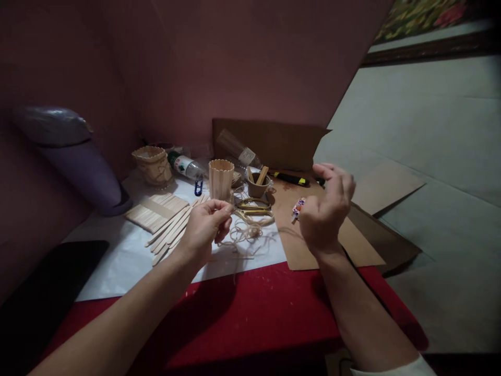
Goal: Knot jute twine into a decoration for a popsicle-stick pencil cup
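While the left hand [205, 225] pinched thumb and fingertips together, perhaps on an unseen strand, the curled right hand [326, 214] hung at three o'clock, its hold impossible to tell. Tangled beige twine [252, 231] lay at four, probably for easy reach; a pale scalloped wooden-stick cup [221, 180] stood at twelve, and toward eleven a clear plastic bottle [193, 169] bore an unreadable green-and-white label [181, 164].

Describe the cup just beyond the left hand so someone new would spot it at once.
On the red cloth lies a white sheet. Toward its back, just past the left hand, stands the cup of pale upright slats. Its visible side lacks the curling trim of the other cup, farther left.
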### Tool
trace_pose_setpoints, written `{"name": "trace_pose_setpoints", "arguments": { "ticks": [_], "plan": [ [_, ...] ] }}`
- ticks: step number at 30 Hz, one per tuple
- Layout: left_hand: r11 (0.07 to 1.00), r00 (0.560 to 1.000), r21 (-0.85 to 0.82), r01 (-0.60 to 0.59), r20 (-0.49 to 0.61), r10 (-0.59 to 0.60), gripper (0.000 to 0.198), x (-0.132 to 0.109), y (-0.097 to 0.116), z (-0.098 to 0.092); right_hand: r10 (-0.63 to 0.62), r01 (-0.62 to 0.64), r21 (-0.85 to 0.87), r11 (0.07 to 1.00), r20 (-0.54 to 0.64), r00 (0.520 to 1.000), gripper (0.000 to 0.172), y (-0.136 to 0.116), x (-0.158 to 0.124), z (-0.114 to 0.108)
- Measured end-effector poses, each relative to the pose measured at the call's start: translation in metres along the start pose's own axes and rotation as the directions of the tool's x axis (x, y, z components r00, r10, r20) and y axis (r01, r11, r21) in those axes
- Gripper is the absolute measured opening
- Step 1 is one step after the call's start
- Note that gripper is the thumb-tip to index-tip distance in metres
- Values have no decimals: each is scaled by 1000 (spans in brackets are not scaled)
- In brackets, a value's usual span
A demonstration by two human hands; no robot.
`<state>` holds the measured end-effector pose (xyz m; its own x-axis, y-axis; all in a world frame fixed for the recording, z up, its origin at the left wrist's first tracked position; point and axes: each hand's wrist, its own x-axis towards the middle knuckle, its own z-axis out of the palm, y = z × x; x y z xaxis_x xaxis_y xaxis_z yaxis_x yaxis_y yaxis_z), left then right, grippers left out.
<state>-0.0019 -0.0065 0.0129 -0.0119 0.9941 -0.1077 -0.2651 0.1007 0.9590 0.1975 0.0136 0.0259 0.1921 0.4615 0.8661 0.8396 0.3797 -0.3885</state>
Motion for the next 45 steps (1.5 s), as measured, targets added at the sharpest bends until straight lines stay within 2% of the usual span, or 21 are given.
{"name": "trace_pose_setpoints", "arguments": {
  "ticks": [2, 4, 5, 6, 8, 9, 10, 11, 12, 14, 16, 18, 22, 24, 26, 29, 33, 37, 40, 43, 45],
  "plan": [
    [999, 1000, 36, 0, 31, -1, 18, -1, -2, 2, -26, 22, 161, 987, 18, 1000, 45, -17, -10, -1],
    [998, 998, 57, 0, 67, -4, 20, -2, -4, 3, -4, -83, 378, 922, 226, 974, 33, -31, -22, 4],
    [998, 996, 56, 8, 93, -13, 21, -3, -5, 4, 18, -207, 482, 851, 367, 930, 28, -36, -27, 8],
    [999, 993, 49, 20, 119, -25, 22, -3, -5, 5, 43, -371, 546, 751, 519, 853, 26, -40, -31, 13],
    [999, 988, 26, 41, 150, -44, 23, -5, -5, 7, 3, -658, 532, 532, 776, 631, 31, -42, -37, 22],
    [999, 987, 19, 43, 155, -45, 24, -6, -4, 8, -39, -744, 485, 459, 848, 528, 35, -42, -39, 25],
    [999, 987, 16, 39, 154, -41, 24, -6, -4, 8, -73, -789, 441, 428, 887, 456, 38, -40, -41, 27],
    [999, 988, 21, 31, 149, -34, 23, -6, -4, 9, -86, -797, 414, 439, 903, 422, 41, -39, -41, 28],
    [999, 989, 34, 26, 146, -31, 22, -6, -3, 9, -81, -777, 404, 483, 904, 420, 43, -37, -41, 28],
    [997, 989, 70, 26, 144, -36, 21, -6, -3, 9, -61, -695, 404, 595, 884, 463, 44, -33, -41, 27],
    [995, 989, 100, 28, 144, -42, 20, -5, -4, 9, -77, -636, 404, 657, 876, 476, 45, -30, -40, 26],
    [993, 988, 120, 21, 148, -39, 17, -5, -4, 10, -90, -670, 380, 638, 900, 426, 46, -28, -39, 25],
    [986, 988, 167, -11, 153, -15, 11, -5, -4, 10, -89, -846, 264, 463, 964, 252, 41, -28, -35, 21],
    [978, 987, 204, -44, 162, 10, 9, -4, -5, 9, -112, -887, 227, 402, 974, 198, 38, -28, -33, 19],
    [969, 981, 230, -87, 189, 44, 7, -3, -8, 8, -127, -892, 211, 400, 977, 174, 36, -27, -32, 18],
    [938, 965, 284, -199, 225, 136, 4, -2, -12, 4, -112, -878, 210, 430, 978, 179, 36, -26, -32, 18],
    [744, 917, 544, -388, 148, 370, 5, -2, -12, 0, -11, -878, 227, 420, 969, 246, 36, -27, -35, 22],
    [574, 862, 696, -430, 130, 489, 10, -8, -7, 0, 95, -893, 240, 382, 951, 296, 34, -28, -39, 27],
    [433, 828, 765, -477, 227, 512, 15, -11, -10, 2, 145, -917, 246, 313, 942, 302, 33, -27, -41, 29],
    [306, 776, 759, -575, 388, 498, 16, -14, -16, 4, 127, -949, 221, 226, 959, 254, 31, -26, -39, 29],
    [274, 738, 708, -651, 505, 447, 17, -16, -17, 5, 95, -962, 201, 185, 971, 221, 27, -24, -37, 27]
  ]
}}
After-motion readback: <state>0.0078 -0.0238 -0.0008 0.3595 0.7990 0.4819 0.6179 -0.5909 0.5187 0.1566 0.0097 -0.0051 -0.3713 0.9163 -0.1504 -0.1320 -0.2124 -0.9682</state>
